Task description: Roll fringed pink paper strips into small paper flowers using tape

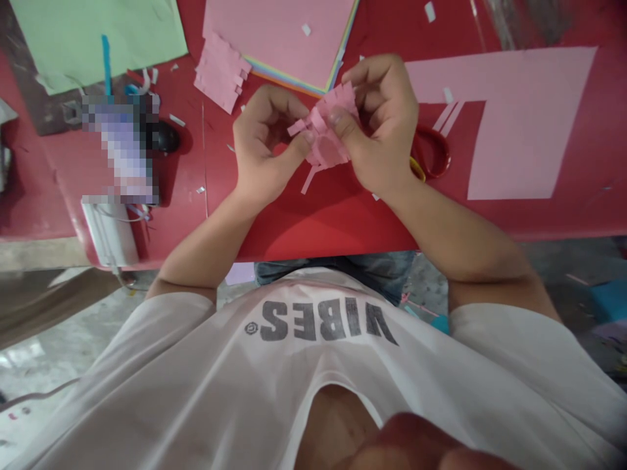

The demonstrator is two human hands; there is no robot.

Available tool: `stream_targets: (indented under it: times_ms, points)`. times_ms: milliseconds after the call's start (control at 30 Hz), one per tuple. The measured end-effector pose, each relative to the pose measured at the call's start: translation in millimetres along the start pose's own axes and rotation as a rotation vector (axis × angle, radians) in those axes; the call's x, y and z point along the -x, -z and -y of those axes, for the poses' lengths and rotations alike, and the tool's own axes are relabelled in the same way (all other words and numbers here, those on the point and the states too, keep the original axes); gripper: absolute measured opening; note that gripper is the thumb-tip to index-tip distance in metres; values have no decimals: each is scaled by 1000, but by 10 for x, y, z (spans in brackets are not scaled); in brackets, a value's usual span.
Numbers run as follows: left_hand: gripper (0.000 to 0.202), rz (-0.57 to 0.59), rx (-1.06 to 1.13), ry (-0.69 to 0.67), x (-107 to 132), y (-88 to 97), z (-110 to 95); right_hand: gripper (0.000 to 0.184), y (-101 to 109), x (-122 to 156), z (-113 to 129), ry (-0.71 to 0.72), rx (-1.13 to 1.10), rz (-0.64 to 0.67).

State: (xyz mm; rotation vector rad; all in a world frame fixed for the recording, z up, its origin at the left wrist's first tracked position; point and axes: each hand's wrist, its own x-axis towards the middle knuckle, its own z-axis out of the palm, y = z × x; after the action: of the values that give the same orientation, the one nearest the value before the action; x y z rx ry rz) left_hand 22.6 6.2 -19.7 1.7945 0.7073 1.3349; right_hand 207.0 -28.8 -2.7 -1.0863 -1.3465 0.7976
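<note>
A small woven piece of pink paper strips (327, 130) is held above the red table (313, 215), between both hands. My left hand (264, 140) pinches its left side with thumb and fingers curled. My right hand (385, 124) grips its right side, thumb pressed on the strips. Loose strip ends stick out at the top and hang below.
A second woven pink piece (220, 72) lies at the back left. A stack of coloured paper (289, 39) sits behind the hands. A cut pink sheet (519, 117) and red-handled scissors (434, 153) lie on the right, a green sheet (98, 36) at the far left.
</note>
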Motion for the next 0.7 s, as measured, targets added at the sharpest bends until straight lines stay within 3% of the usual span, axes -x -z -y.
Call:
stream_targets:
  times_ms: [300,467,700]
  points:
    - [43,3,28,-28,-3,4,101,21,6,-4,24,16,-49,-7]
    - [35,-5,-18,47,1,28,89,23,20,-6,7,-18,31,8]
    - [40,-33,-2,-8,5,1,71,30,14,-5,-29,-32,93,2]
